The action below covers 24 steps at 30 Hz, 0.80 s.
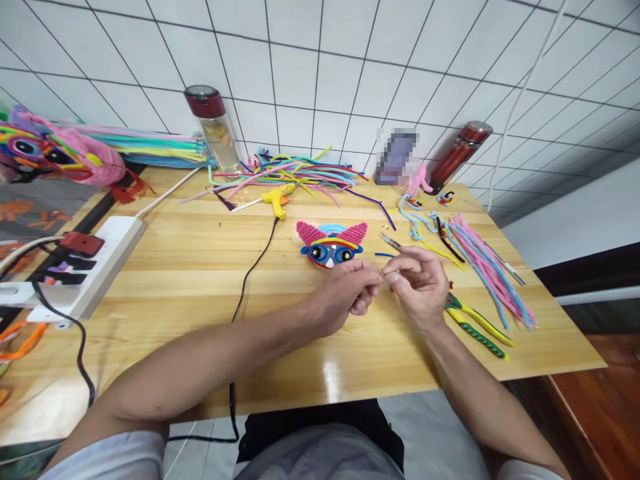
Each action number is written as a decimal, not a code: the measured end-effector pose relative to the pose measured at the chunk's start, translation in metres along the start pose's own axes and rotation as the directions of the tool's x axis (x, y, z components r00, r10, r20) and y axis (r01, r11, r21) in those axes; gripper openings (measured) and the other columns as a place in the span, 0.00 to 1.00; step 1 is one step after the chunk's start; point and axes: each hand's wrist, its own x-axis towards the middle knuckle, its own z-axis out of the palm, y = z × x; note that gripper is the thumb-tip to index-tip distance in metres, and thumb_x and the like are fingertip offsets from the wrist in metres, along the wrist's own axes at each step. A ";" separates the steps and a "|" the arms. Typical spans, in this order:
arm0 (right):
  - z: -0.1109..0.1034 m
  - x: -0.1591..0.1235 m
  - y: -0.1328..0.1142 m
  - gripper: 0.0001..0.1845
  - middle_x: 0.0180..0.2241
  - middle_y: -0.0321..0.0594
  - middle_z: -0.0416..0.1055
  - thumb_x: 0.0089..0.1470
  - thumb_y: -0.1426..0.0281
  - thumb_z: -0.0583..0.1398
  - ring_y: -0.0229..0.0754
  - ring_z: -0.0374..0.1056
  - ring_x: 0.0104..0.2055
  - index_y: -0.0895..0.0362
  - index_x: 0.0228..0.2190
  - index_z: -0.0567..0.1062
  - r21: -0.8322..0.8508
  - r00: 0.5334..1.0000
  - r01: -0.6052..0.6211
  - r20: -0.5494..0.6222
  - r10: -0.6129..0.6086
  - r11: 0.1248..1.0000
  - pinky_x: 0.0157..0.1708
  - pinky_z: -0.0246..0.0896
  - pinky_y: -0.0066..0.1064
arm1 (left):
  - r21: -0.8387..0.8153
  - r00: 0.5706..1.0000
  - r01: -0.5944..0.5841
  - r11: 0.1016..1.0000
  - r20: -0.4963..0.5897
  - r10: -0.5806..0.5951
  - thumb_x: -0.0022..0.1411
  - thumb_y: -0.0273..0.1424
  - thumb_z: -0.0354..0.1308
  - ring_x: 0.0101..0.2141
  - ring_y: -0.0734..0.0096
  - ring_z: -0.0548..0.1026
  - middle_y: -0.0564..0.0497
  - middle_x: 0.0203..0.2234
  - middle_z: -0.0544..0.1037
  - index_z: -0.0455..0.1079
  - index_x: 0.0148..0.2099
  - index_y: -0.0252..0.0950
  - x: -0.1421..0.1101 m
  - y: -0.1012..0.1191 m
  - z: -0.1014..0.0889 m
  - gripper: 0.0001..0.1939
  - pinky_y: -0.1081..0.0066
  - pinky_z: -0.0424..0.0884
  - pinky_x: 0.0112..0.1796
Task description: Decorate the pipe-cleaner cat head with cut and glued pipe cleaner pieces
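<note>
Above the middle of the table, my left hand (349, 298) and my right hand (419, 283) meet fingertip to fingertip. Both are closed in a pinch around something small and thin that I cannot make out. Just behind my left hand lies a pipe-cleaner animal mask (331, 244) with pink ears, blue-ringed eyes and a yellow band. Scissors (389, 240) show their blades beyond my right fingers, with a short blue pipe-cleaner piece (385, 255) near them. Pliers (477, 327) with green and yellow handles rest beside my right wrist, their jaws partly hidden.
A yellow glue gun (278, 200) trails a black cord (245, 283) across the table. Pipe cleaners (295, 172) pile at the back; pink and blue ones (493, 273) lie right. Two bottles (216, 137) stand by the wall. A power strip (97, 267) sits left.
</note>
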 end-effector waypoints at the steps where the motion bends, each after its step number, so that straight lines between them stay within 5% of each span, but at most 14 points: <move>1: -0.001 0.001 0.002 0.20 0.31 0.32 0.82 0.55 0.70 0.72 0.37 0.75 0.30 0.49 0.48 0.76 0.024 0.999 -0.031 -0.019 0.031 0.999 0.33 0.70 0.29 | 0.001 1.000 0.001 1.000 -0.003 -0.001 0.53 0.26 0.56 0.14 0.86 0.57 0.59 0.19 0.66 0.63 0.27 0.36 0.000 -0.001 0.000 0.04 0.78 0.49 0.17; 8: -0.007 0.005 0.006 0.21 0.30 0.32 0.80 0.52 0.66 0.72 0.38 0.74 0.30 0.49 0.47 0.76 0.046 0.988 -0.140 -0.052 0.143 0.989 0.33 0.69 0.29 | -0.026 0.999 0.045 0.999 -0.004 -0.045 0.56 0.31 0.60 0.14 0.86 0.58 0.59 0.22 0.68 0.65 0.32 0.36 0.000 -0.005 0.003 0.07 0.78 0.49 0.16; 24: -0.007 -0.001 -0.004 0.15 0.31 0.35 0.83 0.57 0.71 0.70 0.40 0.78 0.32 0.51 0.46 0.77 -0.145 0.992 0.092 0.096 -0.079 0.985 0.39 0.73 0.34 | -0.040 0.999 0.038 0.998 -0.008 -0.039 0.56 0.26 0.56 0.14 0.86 0.55 0.60 0.18 0.64 0.62 0.26 0.36 -0.001 -0.001 0.002 0.08 0.77 0.49 0.18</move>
